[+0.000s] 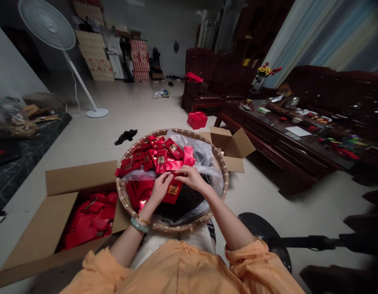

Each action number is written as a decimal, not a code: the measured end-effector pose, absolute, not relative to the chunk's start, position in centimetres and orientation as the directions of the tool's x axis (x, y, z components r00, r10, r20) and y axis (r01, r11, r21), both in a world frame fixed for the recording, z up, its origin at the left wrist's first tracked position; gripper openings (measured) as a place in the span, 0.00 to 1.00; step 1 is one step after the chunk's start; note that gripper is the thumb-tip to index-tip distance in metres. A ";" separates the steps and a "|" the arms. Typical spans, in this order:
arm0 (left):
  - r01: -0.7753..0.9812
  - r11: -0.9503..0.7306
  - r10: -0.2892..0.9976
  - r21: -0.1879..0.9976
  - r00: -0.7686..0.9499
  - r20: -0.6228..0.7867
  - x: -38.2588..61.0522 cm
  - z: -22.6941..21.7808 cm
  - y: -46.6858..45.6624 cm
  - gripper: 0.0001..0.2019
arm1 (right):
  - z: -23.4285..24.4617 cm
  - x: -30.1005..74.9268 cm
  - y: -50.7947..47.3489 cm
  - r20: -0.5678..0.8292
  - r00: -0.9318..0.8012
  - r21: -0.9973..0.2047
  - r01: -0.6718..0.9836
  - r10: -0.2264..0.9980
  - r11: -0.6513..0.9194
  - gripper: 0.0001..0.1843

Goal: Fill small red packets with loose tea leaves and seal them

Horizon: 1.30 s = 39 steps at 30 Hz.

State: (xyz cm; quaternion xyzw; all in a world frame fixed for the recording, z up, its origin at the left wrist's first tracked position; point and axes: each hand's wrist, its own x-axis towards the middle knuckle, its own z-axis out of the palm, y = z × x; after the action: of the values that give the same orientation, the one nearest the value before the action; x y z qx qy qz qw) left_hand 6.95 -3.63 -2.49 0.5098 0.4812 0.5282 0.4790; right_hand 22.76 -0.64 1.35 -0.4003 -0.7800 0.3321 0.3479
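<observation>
A round woven bamboo basket rests on my lap, lined with clear plastic. Red printed packets are heaped on its far left side, and dark loose leaves lie in the near right part. Over the middle, my left hand and my right hand pinch the top edge of one red packet with a gold label. The packet hangs upright between them, its front towards me. More flat red packets lie left of my left hand.
An open cardboard box with red packets stands at my left. Another open box sits beyond the basket at right, near a dark wooden table. A black round base is at my right; a white fan stands far left.
</observation>
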 end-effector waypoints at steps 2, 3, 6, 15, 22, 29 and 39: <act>-0.074 -0.024 0.999 0.997 -0.031 0.022 6.8 -2.3 -3.4 0.16 | 0.5 22.6 -0.4 0.267 -0.352 -0.867 0.319 0.897 0.383 0.13; -0.096 -0.010 0.999 0.995 -0.040 0.006 6.8 -2.3 -3.4 0.16 | 0.1 22.5 -0.3 0.238 -0.303 -0.903 0.281 0.923 0.326 0.16; -0.138 -0.005 0.997 0.990 -0.077 -0.006 7.0 -2.5 -3.5 0.15 | -0.8 22.5 -0.3 0.087 -0.240 -0.967 0.213 0.967 0.140 0.18; -0.281 0.256 0.956 0.925 0.213 -0.200 7.2 -2.5 -3.7 0.18 | -1.3 23.1 -0.4 0.023 -0.264 -0.986 0.152 0.964 0.065 0.16; -0.301 0.294 0.946 0.907 0.228 -0.231 7.2 -3.0 -3.7 0.18 | -1.9 22.9 -0.4 0.028 -0.248 -0.987 0.149 0.968 0.067 0.15; -0.252 0.522 0.812 0.815 0.439 -0.384 7.4 -3.0 -5.2 0.25 | -2.5 23.0 -0.2 0.012 -0.182 -0.995 0.094 0.983 0.029 0.17; -0.317 0.511 0.829 0.799 0.426 -0.362 7.7 -3.4 -5.3 0.24 | -2.9 23.0 -0.1 0.008 -0.186 -0.996 0.090 0.983 0.025 0.17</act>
State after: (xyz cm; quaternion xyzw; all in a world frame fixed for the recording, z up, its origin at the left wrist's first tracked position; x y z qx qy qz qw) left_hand 7.73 -5.26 -3.35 0.3292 0.3888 0.3686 0.7775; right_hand 22.96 -0.11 -2.89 -0.4696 -0.5709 0.5167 0.4319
